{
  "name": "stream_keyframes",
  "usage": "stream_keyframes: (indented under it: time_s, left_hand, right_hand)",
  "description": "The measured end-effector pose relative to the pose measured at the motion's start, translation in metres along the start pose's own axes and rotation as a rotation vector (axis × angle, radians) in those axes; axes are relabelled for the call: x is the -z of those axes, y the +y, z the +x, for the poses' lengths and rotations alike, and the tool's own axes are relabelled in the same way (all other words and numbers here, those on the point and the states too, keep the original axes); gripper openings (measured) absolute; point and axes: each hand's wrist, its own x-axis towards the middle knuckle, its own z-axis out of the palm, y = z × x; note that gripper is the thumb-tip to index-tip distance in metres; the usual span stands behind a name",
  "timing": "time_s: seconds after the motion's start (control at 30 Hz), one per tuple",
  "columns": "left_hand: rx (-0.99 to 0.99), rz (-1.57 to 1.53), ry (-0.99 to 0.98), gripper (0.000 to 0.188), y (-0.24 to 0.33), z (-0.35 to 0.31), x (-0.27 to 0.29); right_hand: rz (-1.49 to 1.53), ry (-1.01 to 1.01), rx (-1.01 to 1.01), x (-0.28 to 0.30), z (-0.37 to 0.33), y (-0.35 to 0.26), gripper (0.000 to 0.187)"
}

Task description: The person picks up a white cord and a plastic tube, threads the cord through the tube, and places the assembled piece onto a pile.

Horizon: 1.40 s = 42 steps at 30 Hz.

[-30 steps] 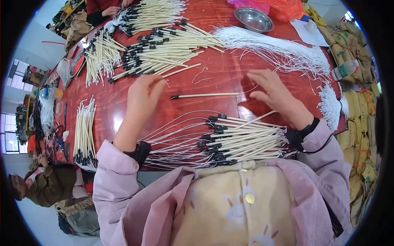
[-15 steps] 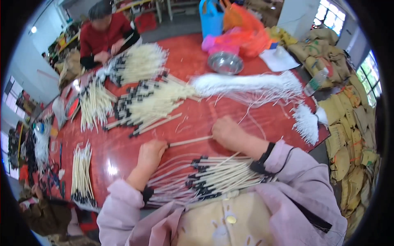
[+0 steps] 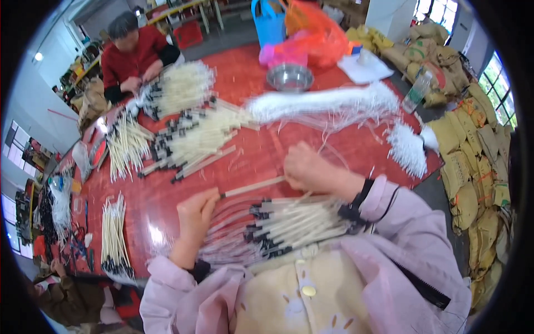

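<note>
Red is the table (image 3: 266, 151), and over it, between the two hands, is one pale rod (image 3: 253, 187), a little tilted, its right end being the higher one in the view. The left hand (image 3: 194, 214) pinches the rod at its dark end, with the thumb and the forefinger pressed together there. The right hand (image 3: 308, 167) is curled at the other end; its fingers are folded and seem to close on the rod, but the fingertips are hidden, so I cannot tell exactly how they grip. To handle it well, in my judgement, both grips should be firm but light, because so thin a rod could bend or turn if one hand presses more than the other. It is good to keep the rod straight between the hands, and to leave the dark end just at the left fingertips, where the eye can check it. The pile (image 3: 300, 222) of similar rods lies near the body, between the forearms, and loose strands (image 3: 233, 231) run from its dark ends toward the left wrist; a cuff could catch on them, so it is better to keep the wrists raised. Farther away lie other rods (image 3: 200, 136) and a white bundle (image 3: 322, 106), both apart from the hands.
</note>
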Motion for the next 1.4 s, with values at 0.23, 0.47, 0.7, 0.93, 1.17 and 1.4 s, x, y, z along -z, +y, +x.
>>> stream_keyframes:
  time_s: [0.23,0.47,0.7,0.93,1.17,1.4]
  left_hand:
    - [0.257,-0.153,0.306,0.014,0.004,-0.013,0.052]
    - [0.412,0.523,0.451,0.022,-0.092,-0.103,0.188]
    - [0.659,0.698,-0.112,0.022,-0.14,-0.214,0.222]
    - [0.122,0.436,-0.147,0.034,0.003,0.005,0.083]
    - [-0.181,0.351,-0.416,0.024,0.019,0.151,-0.116]
    - [-0.074,0.581,-0.401,0.015,0.013,0.198,-0.215]
  right_hand:
    - [0.154,-0.029,-0.069,0.043,-0.024,0.012,0.015]
    - [0.288,-0.208,-0.126,0.086,-0.064,-0.014,0.016]
    - [0.49,-0.368,-0.212,0.101,-0.085,-0.009,0.032]
    - [0.238,-0.207,-0.337,0.078,-0.08,0.018,0.054]
    - [0.101,-0.16,-0.422,0.066,-0.073,0.024,0.054]
    - [0.117,-0.236,-0.515,0.072,-0.087,0.02,0.058]
